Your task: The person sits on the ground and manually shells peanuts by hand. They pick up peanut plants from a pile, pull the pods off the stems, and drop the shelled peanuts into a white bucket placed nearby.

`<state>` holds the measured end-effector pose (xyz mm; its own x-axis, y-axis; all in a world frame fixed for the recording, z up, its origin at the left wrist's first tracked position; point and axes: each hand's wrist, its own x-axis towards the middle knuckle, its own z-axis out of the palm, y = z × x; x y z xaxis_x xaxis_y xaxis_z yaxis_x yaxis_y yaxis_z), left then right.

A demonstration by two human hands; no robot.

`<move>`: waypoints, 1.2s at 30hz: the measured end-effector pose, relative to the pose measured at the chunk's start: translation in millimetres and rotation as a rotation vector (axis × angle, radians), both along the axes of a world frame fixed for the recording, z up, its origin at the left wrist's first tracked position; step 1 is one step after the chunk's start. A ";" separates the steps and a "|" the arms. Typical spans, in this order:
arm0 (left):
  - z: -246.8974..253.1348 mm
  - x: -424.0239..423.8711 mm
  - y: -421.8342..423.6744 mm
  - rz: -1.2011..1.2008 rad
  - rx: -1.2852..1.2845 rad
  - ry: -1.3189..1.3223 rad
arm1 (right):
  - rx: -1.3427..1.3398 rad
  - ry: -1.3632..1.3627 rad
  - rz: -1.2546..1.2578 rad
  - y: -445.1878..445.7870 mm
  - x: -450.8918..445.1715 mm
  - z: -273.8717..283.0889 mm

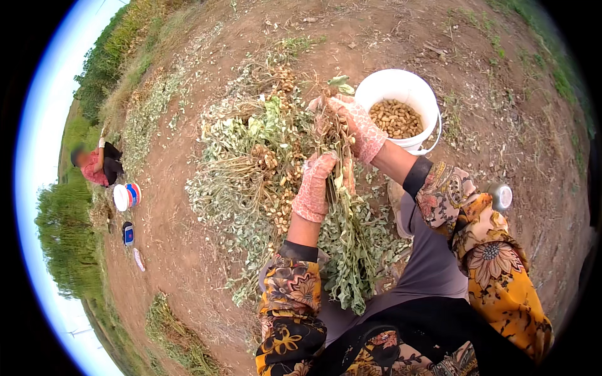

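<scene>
A bunch of uprooted peanut plants hangs between my hands, its leafy tops trailing down over my lap. My left hand, in a pink-and-white patterned glove, is closed around the stems. Higher up, at the root end with its pods, is my gloved right hand; its fingertips are partly hidden among the roots. Just right of that hand stands a white plastic bucket with loose peanuts in its bottom. A heap of peanut plants with pods still on the roots lies to the left of my hands.
A silvery round container stands by my right sleeve. Farther left, a person sits near a white, red and blue bucket. More pulled plants lie at lower left on the bare soil.
</scene>
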<state>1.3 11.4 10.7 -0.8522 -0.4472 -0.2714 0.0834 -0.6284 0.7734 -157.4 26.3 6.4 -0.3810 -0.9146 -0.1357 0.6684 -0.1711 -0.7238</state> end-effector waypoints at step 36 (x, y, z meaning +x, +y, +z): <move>-35.0 6.4 -16.4 0.167 -0.387 -0.160 | 0.143 0.622 0.549 39.6 -49.5 30.0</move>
<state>7.7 -5.0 -24.3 -0.7210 -0.6694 -0.1791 0.0195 -0.2780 0.9604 -206.9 65.9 36.4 0.0698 -0.9818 -0.1765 0.1019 0.1830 -0.9778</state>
